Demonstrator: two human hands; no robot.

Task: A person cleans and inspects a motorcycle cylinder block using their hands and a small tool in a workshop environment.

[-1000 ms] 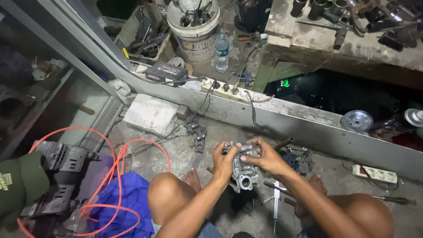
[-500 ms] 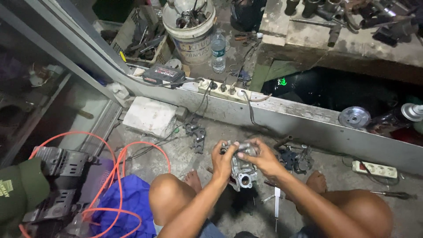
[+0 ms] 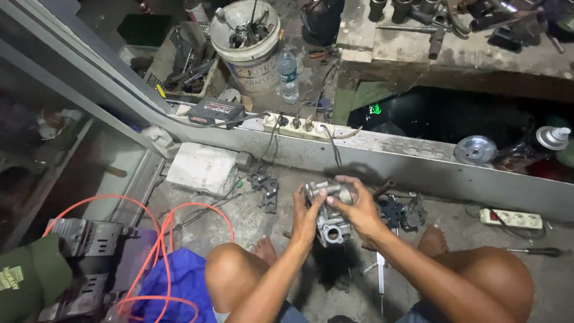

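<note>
**Both hands on a cast metal part, held over the floor between the knees**

At the far left an orange hose (image 3: pixel 143 239) loops over the concrete beside a blue cloth (image 3: pixel 173 287), with a pale block (image 3: pixel 200 167) lying against the steel beam (image 3: pixel 418 161) beyond them.

Toward the middle, the left hand (image 3: pixel 306 212) wraps the left flank of the metal part (image 3: pixel 330 215), thumb up near its top and fingers curled behind. The part hangs in the air between the knees, above the floor and just in front of the beam. It looks like a grey aluminium casting with ports and bosses: stiff, dense for its size, probably greasy and so slippery, with edges that could dig into skin. The safest hold is likely around the thick body, not the thin tubes on top.

The right hand (image 3: pixel 359 209) closes over the part's upper right, fingertips pinching at the top fittings. Further right lie dark small parts (image 3: pixel 397 212) and a white power strip (image 3: pixel 514 218).
</note>
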